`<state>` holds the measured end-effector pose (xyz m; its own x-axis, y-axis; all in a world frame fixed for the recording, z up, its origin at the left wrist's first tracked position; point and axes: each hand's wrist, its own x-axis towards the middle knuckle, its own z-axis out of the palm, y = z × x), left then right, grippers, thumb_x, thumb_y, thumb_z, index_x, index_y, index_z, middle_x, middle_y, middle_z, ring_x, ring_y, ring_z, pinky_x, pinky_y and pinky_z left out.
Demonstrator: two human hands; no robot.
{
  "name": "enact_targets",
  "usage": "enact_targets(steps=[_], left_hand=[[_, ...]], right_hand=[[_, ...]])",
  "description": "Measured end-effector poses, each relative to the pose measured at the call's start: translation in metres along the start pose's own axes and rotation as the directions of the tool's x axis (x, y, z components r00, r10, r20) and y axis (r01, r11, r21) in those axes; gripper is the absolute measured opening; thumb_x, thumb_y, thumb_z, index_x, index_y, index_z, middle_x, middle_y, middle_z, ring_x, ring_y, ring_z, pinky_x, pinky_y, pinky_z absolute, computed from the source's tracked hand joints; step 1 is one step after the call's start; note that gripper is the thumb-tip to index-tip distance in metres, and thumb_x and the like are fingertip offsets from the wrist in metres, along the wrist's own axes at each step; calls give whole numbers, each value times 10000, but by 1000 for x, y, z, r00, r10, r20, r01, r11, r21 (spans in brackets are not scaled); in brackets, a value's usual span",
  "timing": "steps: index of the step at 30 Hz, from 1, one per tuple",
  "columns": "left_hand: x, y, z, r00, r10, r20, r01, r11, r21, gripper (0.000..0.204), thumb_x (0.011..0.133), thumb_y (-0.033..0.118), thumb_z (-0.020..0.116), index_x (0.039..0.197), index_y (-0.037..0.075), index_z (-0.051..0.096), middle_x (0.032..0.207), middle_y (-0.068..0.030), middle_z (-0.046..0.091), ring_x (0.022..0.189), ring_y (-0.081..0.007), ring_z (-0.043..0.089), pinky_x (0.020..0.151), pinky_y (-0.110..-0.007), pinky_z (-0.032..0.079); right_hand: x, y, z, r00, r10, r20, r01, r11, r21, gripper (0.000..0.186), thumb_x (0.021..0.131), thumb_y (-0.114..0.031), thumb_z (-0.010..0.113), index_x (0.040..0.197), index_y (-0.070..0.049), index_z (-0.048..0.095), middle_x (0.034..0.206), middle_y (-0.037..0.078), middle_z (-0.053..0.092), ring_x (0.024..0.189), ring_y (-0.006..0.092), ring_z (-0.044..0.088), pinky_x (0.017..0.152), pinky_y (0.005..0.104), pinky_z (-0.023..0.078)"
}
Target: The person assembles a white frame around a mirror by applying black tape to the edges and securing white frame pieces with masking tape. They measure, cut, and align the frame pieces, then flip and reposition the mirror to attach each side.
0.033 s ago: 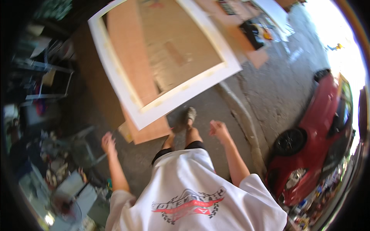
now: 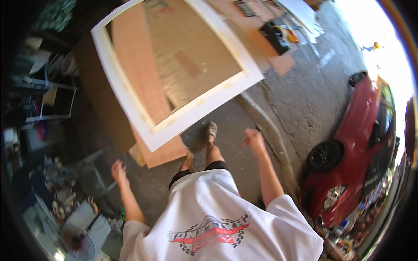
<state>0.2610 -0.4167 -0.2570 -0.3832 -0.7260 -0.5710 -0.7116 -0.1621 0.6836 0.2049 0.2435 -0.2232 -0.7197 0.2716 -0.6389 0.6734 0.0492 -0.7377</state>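
Observation:
My left hand (image 2: 119, 171) hangs out to the left, fingers loosely bent and apart, with nothing in it. Out in front on the right, my right hand (image 2: 254, 138) is also empty; its fingers are slightly blurred but look loosely spread. Neither hand touches anything. Ahead of me lies a large white rectangular frame (image 2: 198, 110) with pale tape strips along its inner edge. Under it are a brown sheet (image 2: 204, 52) and a long reddish-brown board (image 2: 163, 153), whose near end sticks out past the frame's corner.
A black open box (image 2: 275, 38) with tape and small items stands at the far right of the work surface. A raised ridge (image 2: 271, 119) runs along the concrete floor. On the right is a red car (image 2: 348, 143); on the left, a fan (image 2: 76, 241) among clutter.
The frame, boards and car sit slightly further left in the picture as my view shifts. My right hand is a little higher and further right; my left hand is slightly lower.

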Motion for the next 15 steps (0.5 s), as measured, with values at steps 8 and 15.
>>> enact_targets(steps=[8, 15], left_hand=[[-57, -32, -31, 987, 81, -138, -41, 960, 275, 275, 1022, 364, 590, 1161, 129, 620, 1026, -9, 698, 735, -105, 635, 554, -254, 422], [-155, 0, 19, 988, 144, -61, -102, 887, 450, 244, 1013, 307, 619, 1116, 87, 646, 947, -15, 700, 656, -92, 635, 506, -236, 410]], right_hand=[[221, -174, -218, 846, -400, -353, 417, 908, -28, 395, 1041, -406, 577, 1269, -84, 597, 1048, 60, 637, 840, 150, 645, 697, 309, 519], [372, -273, -256, 895, -441, -74, 422, 887, -186, 458, 1034, -430, 576, 1352, -101, 548, 1245, 106, 636, 978, 215, 695, 815, 351, 540]])
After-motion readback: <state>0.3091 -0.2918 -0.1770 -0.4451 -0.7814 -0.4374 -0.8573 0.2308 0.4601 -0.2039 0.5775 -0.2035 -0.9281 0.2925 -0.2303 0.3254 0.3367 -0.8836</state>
